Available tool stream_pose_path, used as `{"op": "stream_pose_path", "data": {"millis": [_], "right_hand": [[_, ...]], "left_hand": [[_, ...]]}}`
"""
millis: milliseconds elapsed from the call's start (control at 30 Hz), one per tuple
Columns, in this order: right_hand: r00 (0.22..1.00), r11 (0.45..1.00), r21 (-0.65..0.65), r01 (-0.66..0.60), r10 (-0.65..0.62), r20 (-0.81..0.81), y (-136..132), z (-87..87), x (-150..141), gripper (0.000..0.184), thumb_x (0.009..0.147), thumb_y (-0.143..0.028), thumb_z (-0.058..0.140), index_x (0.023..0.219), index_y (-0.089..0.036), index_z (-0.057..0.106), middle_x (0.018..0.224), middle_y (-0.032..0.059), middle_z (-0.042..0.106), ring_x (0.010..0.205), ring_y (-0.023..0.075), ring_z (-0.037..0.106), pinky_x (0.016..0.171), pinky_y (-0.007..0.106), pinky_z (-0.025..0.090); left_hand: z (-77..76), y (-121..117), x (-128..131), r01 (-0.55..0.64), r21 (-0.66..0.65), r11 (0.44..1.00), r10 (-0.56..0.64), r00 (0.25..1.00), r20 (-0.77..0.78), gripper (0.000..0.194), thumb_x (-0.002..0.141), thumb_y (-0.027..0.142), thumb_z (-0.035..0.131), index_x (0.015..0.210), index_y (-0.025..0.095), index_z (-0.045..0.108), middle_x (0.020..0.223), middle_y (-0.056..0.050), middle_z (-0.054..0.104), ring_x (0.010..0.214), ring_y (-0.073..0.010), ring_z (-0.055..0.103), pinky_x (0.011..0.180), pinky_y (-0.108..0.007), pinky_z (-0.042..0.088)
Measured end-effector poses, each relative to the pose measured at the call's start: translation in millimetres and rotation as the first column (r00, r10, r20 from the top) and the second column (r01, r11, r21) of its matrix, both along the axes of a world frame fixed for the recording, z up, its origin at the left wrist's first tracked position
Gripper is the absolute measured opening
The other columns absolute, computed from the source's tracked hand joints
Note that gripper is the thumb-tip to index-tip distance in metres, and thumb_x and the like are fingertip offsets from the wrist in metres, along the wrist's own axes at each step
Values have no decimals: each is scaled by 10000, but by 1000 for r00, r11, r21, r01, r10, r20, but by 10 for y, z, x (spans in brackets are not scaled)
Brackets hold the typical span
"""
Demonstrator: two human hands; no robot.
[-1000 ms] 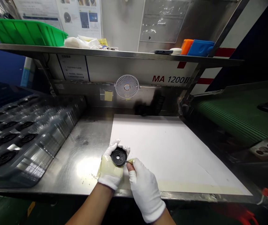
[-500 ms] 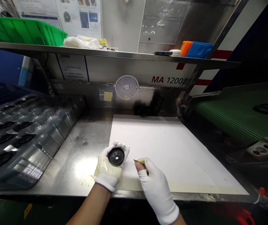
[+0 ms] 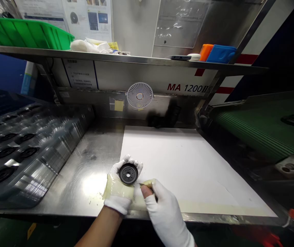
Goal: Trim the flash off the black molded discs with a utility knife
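While the gloved left hand point(image 3: 118, 192) cradles a round black disc point(image 3: 128, 173) near the steel bench's point(image 3: 95, 171) front edge, the gloved right hand point(image 3: 164, 214) pinches a small taped blade point(image 3: 146, 184). Both hands sit close together.

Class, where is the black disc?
In the head view, the black disc sits in the gloved left hand, beside the small tool in the right hand, at the white sheet's corner.

A green crate point(image 3: 25, 36) is sitting on the shelf point(image 3: 126, 59), with a blue box point(image 3: 221, 54) and an orange box point(image 3: 205, 52) standing near its far end. A small fan point(image 3: 139, 95) is hanging below it. A tray point(image 3: 31, 154) of black discs is lying left of the white sheet point(image 3: 185, 161) on the table point(image 3: 95, 144), and a green conveyor belt point(image 3: 260, 133) is running along the right.
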State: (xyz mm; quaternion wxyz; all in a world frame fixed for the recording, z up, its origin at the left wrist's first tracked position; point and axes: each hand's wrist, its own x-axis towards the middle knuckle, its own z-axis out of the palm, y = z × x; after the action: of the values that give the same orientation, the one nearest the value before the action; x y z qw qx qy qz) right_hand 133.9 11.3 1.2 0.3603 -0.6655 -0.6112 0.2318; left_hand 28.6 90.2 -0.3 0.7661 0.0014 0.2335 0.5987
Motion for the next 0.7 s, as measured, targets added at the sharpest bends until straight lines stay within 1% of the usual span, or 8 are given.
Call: {"op": "stream_pose_path", "data": {"millis": [100, 167, 267, 333, 433, 500, 567, 700], "right_hand": [[994, 996, -6, 87, -86, 71, 9, 7, 125, 310, 900, -484, 360, 794, -249, 533, 726, -10, 599, 680, 186, 550, 631, 301, 399], [987, 994, 14, 108, -109, 119, 22, -41, 213, 298, 905, -443, 334, 951, -252, 557, 864, 19, 621, 808, 216, 573, 725, 350, 431], [993, 995, 54, 87, -90, 70, 34, -183, 338, 409, 880, -306, 303, 1251, -219, 452, 1118, 70, 570, 1039, 223, 529, 918, 406, 401], [995, 995, 27, 97, -96, -21, 37, -291, 418, 504, 837, -255, 315, 1334, -198, 378, 1136, 79, 560, 1040, 213, 533, 943, 408, 401], [946, 984, -22, 179, -178, -270, 43, -411, 529, 542, 805, -274, 370, 1343, -211, 381, 1065, 62, 597, 817, 181, 597, 796, 360, 495], [884, 977, -20, 211, -199, -422, 44, -436, 594, 509, 787, -320, 440, 1282, -210, 468, 1026, 55, 618, 690, 155, 592, 661, 305, 518], [846, 973, -5, 232, -204, -493, 38, -418, 653, 455, 760, -377, 518, 1171, -193, 577, 954, 51, 645, 665, 155, 592, 602, 276, 514], [770, 931, -58, 360, -332, -544, 8, -312, 759, 492, 702, -513, 613, 1078, -197, 640, 912, 43, 688, 768, 196, 624, 790, 329, 498]], "left_hand": [[59, -38, -20, 23, 32, 999, -24, 999, 21, 167, 781, 216, 533, 877, 128, 637, 866, -83, 632, 930, -241, 606, 882, -486, 473], [87, -70, -34, 50, 45, 998, -51, 998, 42, 220, 798, 243, 527, 943, 119, 636, 916, -98, 637, 1007, -277, 579, 913, -523, 439], [95, -101, -54, 96, 84, 992, -102, 992, 75, 255, 814, 247, 520, 1000, 110, 627, 956, -116, 643, 1068, -310, 547, 939, -561, 399], [83, -102, -67, 119, 96, 988, -129, 987, 99, 261, 816, 239, 522, 1018, 108, 623, 970, -122, 647, 1083, -319, 537, 948, -570, 385], [58, -91, -82, 134, 80, 988, -144, 981, 127, 255, 811, 228, 534, 1020, 110, 621, 977, -120, 652, 1084, -318, 538, 956, -569, 377], [47, -88, -89, 139, 65, 988, -147, 980, 137, 253, 808, 223, 541, 1022, 114, 619, 978, -116, 655, 1082, -313, 542, 959, -568, 374], [42, -96, -96, 164, 60, 985, -171, 975, 140, 267, 809, 226, 542, 1046, 123, 610, 1000, -118, 651, 1091, -313, 539, 959, -572, 371], [50, -135, -114, 242, 71, 968, -250, 959, 137, 347, 817, 263, 540, 1142, 144, 569, 1104, -142, 614, 1144, -339, 497, 950, -588, 365]]}}
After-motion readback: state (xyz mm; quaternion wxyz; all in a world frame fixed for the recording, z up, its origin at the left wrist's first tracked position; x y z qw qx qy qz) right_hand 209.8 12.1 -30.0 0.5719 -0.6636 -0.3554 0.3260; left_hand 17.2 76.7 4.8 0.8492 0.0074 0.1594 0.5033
